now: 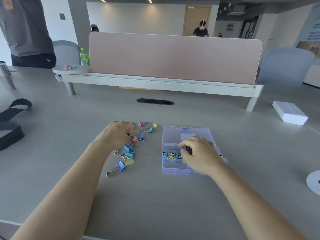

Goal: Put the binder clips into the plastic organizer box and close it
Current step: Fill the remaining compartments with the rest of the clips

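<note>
Loading the plastic organizer box (173, 134) beneath it, right hand (200, 153) gripped a clip (188, 149); left hand (117, 134) pinched loose binder clips (129, 147); next, release inside.

Loose binder clips (132, 146) lie left of the organizer box (167, 168).
</note>
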Tool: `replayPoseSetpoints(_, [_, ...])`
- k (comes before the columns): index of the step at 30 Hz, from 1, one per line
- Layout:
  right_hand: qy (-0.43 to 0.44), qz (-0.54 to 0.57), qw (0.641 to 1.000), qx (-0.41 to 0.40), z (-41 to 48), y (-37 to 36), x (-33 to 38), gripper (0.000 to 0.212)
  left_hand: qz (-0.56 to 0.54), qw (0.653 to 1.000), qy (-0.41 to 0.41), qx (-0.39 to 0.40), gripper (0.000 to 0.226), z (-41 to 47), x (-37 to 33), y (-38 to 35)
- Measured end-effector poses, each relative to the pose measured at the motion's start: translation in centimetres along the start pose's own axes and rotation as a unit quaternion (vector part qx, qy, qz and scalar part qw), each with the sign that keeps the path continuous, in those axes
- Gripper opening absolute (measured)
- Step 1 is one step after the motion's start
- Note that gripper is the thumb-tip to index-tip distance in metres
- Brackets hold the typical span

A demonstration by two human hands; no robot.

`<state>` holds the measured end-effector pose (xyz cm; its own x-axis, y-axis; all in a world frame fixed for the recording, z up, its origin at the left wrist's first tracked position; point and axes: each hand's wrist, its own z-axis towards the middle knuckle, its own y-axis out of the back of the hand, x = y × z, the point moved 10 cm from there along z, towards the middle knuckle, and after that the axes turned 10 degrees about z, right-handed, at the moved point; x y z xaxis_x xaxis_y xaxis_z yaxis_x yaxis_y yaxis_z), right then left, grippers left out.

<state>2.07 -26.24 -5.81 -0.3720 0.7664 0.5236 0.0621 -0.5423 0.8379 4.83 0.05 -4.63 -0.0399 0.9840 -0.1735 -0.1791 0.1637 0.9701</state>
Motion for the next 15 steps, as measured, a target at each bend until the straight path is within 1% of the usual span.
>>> replayPoseSetpoints(2, [0.001,0.001,1.000,-0.002,0.0,0.0,0.0,0.027,0.000,1.000,0.004,-0.002,0.017,0.1,0.2,0.0])
replayPoseSetpoints(4, [0.003,0.000,1.000,-0.003,0.0,0.1,0.1,0.026,-0.011,1.000,0.017,-0.008,0.028,0.1,0.4,0.1])
replayPoseSetpoints(5, [0.003,0.000,1.000,-0.003,0.0,0.1,0.0,0.026,-0.012,1.000,0.020,-0.020,0.030,0.0,0.3,0.4])
replayPoseSetpoints(7, [0.002,0.003,1.000,-0.004,0.0,0.2,0.0,0.025,-0.028,0.998,0.013,-0.061,0.028,-0.3,-0.4,1.7])
replayPoseSetpoints(9, [0.002,0.004,1.000,-0.004,0.0,0.2,0.0,0.025,-0.095,0.991,-0.001,-0.095,0.024,-0.9,-1.7,3.0])
replayPoseSetpoints(10, [0.003,0.003,1.000,-0.003,0.0,0.1,0.0,0.025,-0.139,0.986,-0.012,-0.097,0.022,-1.3,-2.7,3.5])
replayPoseSetpoints(11, [0.004,0.003,1.000,-0.002,0.0,0.1,0.0,0.025,-0.183,0.979,-0.027,-0.085,0.021,-1.7,-3.9,3.5])
replayPoseSetpoints(13, [0.002,0.006,1.000,-0.003,0.0,0.0,-0.1,0.025,-0.259,0.963,-0.068,-0.034,0.018,-2.4,-6.7,2.7])
replayPoseSetpoints(15, [0.001,0.007,1.000,-0.003,0.1,0.0,-0.1,0.025,-0.291,0.951,-0.103,0.007,0.016,-3.0,-9.1,1.5])
